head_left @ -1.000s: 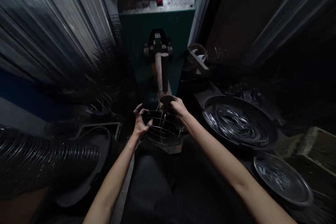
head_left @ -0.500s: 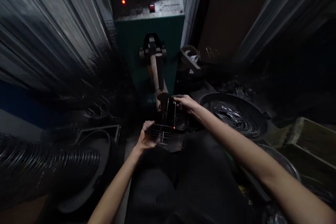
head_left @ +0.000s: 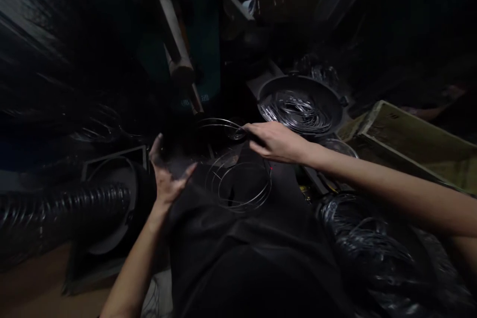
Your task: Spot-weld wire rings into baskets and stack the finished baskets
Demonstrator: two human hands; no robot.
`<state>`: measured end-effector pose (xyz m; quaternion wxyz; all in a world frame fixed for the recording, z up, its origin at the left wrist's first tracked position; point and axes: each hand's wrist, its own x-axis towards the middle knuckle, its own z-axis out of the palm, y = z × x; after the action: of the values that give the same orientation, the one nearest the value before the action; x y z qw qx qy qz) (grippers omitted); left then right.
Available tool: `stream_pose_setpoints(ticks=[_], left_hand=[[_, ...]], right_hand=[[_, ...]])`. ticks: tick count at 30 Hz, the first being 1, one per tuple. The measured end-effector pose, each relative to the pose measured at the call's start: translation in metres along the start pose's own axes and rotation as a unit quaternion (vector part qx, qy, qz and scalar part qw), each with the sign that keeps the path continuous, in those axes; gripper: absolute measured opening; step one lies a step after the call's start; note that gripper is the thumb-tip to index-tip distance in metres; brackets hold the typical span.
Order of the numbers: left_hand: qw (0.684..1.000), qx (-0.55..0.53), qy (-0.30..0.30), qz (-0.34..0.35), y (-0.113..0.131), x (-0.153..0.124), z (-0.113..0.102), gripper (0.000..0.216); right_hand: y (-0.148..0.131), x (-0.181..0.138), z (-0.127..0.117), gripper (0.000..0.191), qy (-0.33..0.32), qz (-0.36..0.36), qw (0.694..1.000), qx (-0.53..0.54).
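Note:
A round wire basket frame [head_left: 238, 179] of thin metal rings lies tilted over my dark lap. My right hand [head_left: 278, 141] grips its far rim with curled fingers. My left hand [head_left: 167, 174] is at the frame's left side, palm up, with thumb and fingers spread; whether it touches the wire is lost in the dark. Just beyond the frame, the brown arm [head_left: 175, 44] of the green welding machine [head_left: 201, 35] slopes down toward it.
A dark pan [head_left: 335, 99] full of wire rings sits to the right, with a second heap of rings [head_left: 372, 248] nearer me. A wooden crate [head_left: 417, 144] lies at the far right. Stacked ring coils [head_left: 63, 208] lie at the left.
The view swung down and right. The wire frame came off the machine arm toward my lap. My left hand let go and opened; my right hand keeps hold of the rim.

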<state>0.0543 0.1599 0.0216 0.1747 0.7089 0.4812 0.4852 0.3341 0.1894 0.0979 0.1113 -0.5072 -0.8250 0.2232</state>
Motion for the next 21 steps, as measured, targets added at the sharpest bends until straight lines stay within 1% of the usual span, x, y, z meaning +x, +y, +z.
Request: stream_pose_setpoints(ticks=[1, 3, 5, 7, 8, 10, 12, 14, 15, 17, 19, 21], left_hand=[[0.998, -0.034, -0.016, -0.049, -0.001, 0.005, -0.006, 0.088], [0.98, -0.135, -0.058, -0.132, 0.007, 0.009, -0.012, 0.064], [0.94, -0.238, -0.072, -0.234, 0.028, 0.007, -0.006, 0.041], [0.886, -0.32, -0.073, -0.328, 0.057, 0.002, 0.012, 0.033], [0.859, -0.355, -0.083, -0.359, 0.07, 0.001, 0.024, 0.033], [0.818, -0.414, -0.106, -0.385, 0.091, 0.003, 0.049, 0.037], [0.796, -0.453, -0.112, -0.387, 0.1, 0.009, 0.069, 0.04], [0.791, -0.466, -0.094, -0.385, 0.098, 0.018, 0.081, 0.039], [0.795, -0.461, -0.086, -0.385, 0.093, 0.022, 0.084, 0.038], [0.812, -0.431, -0.082, -0.384, 0.081, 0.028, 0.084, 0.038], [0.835, -0.386, -0.106, -0.377, 0.067, 0.031, 0.078, 0.036], [0.858, -0.341, -0.138, -0.358, 0.058, 0.031, 0.069, 0.033]], right_hand=[[0.003, -0.001, -0.001, 0.033, 0.011, -0.018, 1.0, 0.009], [0.015, 0.007, 0.002, 0.033, 0.03, -0.033, 0.999, 0.029], [0.029, 0.026, 0.013, 0.031, 0.047, -0.023, 0.997, 0.062], [0.039, 0.051, 0.028, 0.031, 0.064, -0.018, 0.992, 0.107], [0.041, 0.065, 0.035, 0.031, 0.075, -0.023, 0.989, 0.125], [0.041, 0.09, 0.047, 0.034, 0.095, -0.045, 0.985, 0.139], [0.037, 0.11, 0.055, 0.038, 0.1, -0.067, 0.986, 0.114], [0.036, 0.125, 0.061, 0.038, 0.079, -0.078, 0.991, 0.075], [0.038, 0.13, 0.063, 0.037, 0.064, -0.075, 0.993, 0.057], [0.043, 0.135, 0.068, 0.029, 0.038, -0.056, 0.997, 0.028], [0.05, 0.134, 0.073, 0.025, 0.033, -0.033, 0.999, 0.005], [0.054, 0.13, 0.077, 0.026, 0.047, -0.017, 0.999, -0.014]])
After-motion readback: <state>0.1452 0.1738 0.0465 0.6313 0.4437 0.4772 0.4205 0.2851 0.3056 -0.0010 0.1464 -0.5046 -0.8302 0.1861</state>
